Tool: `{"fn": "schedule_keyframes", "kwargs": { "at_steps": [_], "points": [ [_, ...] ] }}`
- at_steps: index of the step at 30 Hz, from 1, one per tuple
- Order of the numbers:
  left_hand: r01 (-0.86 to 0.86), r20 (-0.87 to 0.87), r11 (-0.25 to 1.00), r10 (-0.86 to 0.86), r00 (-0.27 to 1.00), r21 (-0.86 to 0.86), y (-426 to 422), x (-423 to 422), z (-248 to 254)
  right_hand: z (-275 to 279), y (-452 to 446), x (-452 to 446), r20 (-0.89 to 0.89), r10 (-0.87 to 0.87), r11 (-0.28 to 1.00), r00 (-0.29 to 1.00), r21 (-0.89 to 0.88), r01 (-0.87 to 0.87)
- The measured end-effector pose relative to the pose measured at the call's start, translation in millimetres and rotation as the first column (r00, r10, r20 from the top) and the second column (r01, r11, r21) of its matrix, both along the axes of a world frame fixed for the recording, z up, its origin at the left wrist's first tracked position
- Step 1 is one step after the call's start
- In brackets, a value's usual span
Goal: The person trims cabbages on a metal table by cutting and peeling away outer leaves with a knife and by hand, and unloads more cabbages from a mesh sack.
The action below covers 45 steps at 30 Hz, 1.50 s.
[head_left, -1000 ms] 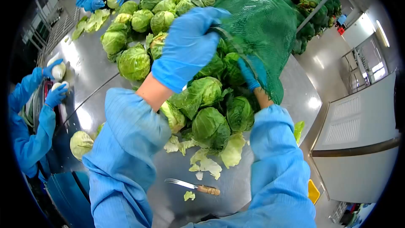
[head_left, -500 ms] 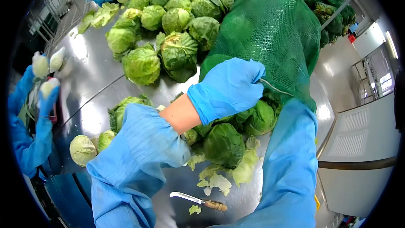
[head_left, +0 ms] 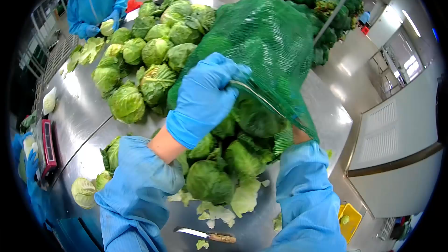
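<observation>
Cabbages [head_left: 259, 117] show inside a green mesh bag [head_left: 280, 32]; fingers of the left hand [head_left: 203, 95] clamp its rim; the right hand's are hidden, so I cannot tell.

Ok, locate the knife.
In the head view, the knife lies at the bottom, left of centre, on the metal table between the blue sleeves, beside a leaf scrap.

The green net bag [head_left: 266, 32] is hiding the right hand (only the wrist [head_left: 300, 135] is showing, between three and four o'clock). At ten, one co-worker [head_left: 100, 0] is losing their head to the top edge; at eight, dark border is hiding most of another worker [head_left: 31, 165].
</observation>
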<state>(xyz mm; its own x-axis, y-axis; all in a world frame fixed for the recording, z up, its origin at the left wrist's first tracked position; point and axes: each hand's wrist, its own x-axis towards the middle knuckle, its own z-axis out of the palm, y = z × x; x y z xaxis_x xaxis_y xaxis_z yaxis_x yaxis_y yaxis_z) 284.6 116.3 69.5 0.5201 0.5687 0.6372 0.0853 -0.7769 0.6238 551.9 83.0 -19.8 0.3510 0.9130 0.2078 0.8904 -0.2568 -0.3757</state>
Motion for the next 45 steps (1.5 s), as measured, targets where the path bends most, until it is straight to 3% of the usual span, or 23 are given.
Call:
{"fn": "schedule_keyframes", "kwargs": {
  "at_steps": [1,4,7,8,11,13,15,17,19,20,21,23,25,27,30,31,33,34,35,36,38,42,45],
  "points": [
    [0.045,0.038,0.981,-0.038,0.999,-0.191,-2.0,5.7,1.9,-2.3,-3.1,-5.3,-0.013,0.011,1.0,1.0,0.024,-0.011],
    [0.127,0.161,0.913,-0.068,0.985,-0.388,-4.8,17.1,15.0,-2.0,-35.6,-42.6,-0.096,0.122,0.985,0.988,0.131,-0.109],
    [0.148,-0.042,0.942,-0.168,0.985,-0.302,-25.3,16.6,31.7,11.3,-65.7,-95.9,-0.207,0.328,0.927,0.922,0.26,-0.271],
    [0.149,-0.004,0.976,-0.151,0.988,-0.162,-26.7,17.4,32.0,14.8,-71.1,-114.9,-0.24,0.409,0.894,0.88,0.298,-0.334],
    [0.192,0.001,0.866,-0.216,0.976,-0.462,-9.2,4.2,41.8,17.9,-75.2,-183.8,-0.299,0.664,0.74,0.685,0.389,-0.548],
    [0.088,-0.085,0.837,-0.159,0.984,-0.54,7.5,-11.6,48.8,12.0,-74.7,-227.8,-0.327,0.801,0.598,0.501,0.446,-0.666],
    [0.113,-0.031,0.746,-0.176,0.984,-0.656,4.4,-28.3,65.3,11.2,-79.5,-249.3,-0.341,0.874,0.48,0.347,0.493,-0.725],
    [0.024,-0.054,0.856,-0.06,0.997,-0.517,-2.3,-44.4,71.5,37.5,-92.6,-236.7,-0.307,0.834,0.55,0.457,0.407,-0.729],
    [0.031,-0.147,0.881,-0.114,0.983,-0.471,11.4,-59.8,69.5,76.6,-101.7,-207.7,-0.084,0.608,0.788,0.789,0.183,-0.588],
    [0.026,-0.157,0.881,-0.113,0.981,-0.473,12.2,-61.7,68.8,76.9,-97.1,-192.3,-0.035,0.498,0.797,0.867,0.414,-0.441],
    [0.026,-0.164,0.884,-0.115,0.98,-0.467,13.4,-60.9,68.9,77.4,-89.9,-176.6,-0.016,0.367,0.727,0.93,0.629,-0.276],
    [0.053,-0.095,0.919,-0.097,0.991,-0.391,21.8,-55.0,49.5,86.6,-77.9,-146.1,-0.462,0.452,0.884,0.763,0.348,-0.313],
    [0.091,-0.112,0.916,-0.146,0.983,-0.39,26.6,-46.3,36.4,81.3,-51.9,-135.4,-0.015,0.503,0.854,0.864,0.163,-0.494],
    [0.15,0.066,0.822,-0.137,0.988,-0.549,33.6,-32.4,20.1,58.8,-17.5,-131.4,0.337,0.501,0.854,0.797,-0.047,-0.518],
    [0.212,0.15,0.66,-0.151,0.977,-0.721,28.2,-26.8,40.2,-10.0,87.4,-74.5,-0.115,0.551,0.699,0.827,-0.477,-0.532],
    [0.163,0.027,0.818,-0.178,0.984,-0.552,32.2,-22.5,32.5,-6.1,102.2,-59.4,-0.138,0.479,0.716,0.867,-0.509,-0.477],
    [0.052,-0.131,0.931,-0.106,0.986,-0.362,20.8,-13.5,21.7,12.7,107.7,-32.6,-0.056,0.308,0.844,0.95,-0.446,-0.299],
    [0.092,-0.074,0.932,-0.126,0.989,-0.352,18.3,-7.6,10.8,14.4,110.8,-14.3,-0.005,0.226,0.891,0.974,-0.403,-0.208],
    [-0.02,-0.216,0.89,-0.089,0.972,-0.456,6.0,-9.7,31.3,18.5,109.6,2.9,0.036,0.136,0.93,0.99,-0.349,-0.115],
    [0.064,-0.11,0.861,-0.138,0.984,-0.504,2.1,-5.8,28.6,18.4,111.2,19.6,0.069,0.058,0.948,0.996,-0.316,-0.033],
    [0.148,-0.033,0.979,-0.154,0.988,-0.141,-34.0,-23.8,44.4,16.5,112.9,47.7,0.092,-0.022,0.954,0.995,-0.296,0.049],
    [0.182,-0.173,0.942,-0.236,0.956,-0.282,-57.0,-79.1,5.8,22.3,115.1,73.9,0.096,-0.073,0.949,0.993,-0.298,0.098],
    [0.123,-0.289,0.96,-0.196,0.937,-0.253,-41.8,-75.3,-32.9,27.3,114.9,74.0,0.09,-0.054,0.956,0.994,-0.282,0.078]
  ]
}}
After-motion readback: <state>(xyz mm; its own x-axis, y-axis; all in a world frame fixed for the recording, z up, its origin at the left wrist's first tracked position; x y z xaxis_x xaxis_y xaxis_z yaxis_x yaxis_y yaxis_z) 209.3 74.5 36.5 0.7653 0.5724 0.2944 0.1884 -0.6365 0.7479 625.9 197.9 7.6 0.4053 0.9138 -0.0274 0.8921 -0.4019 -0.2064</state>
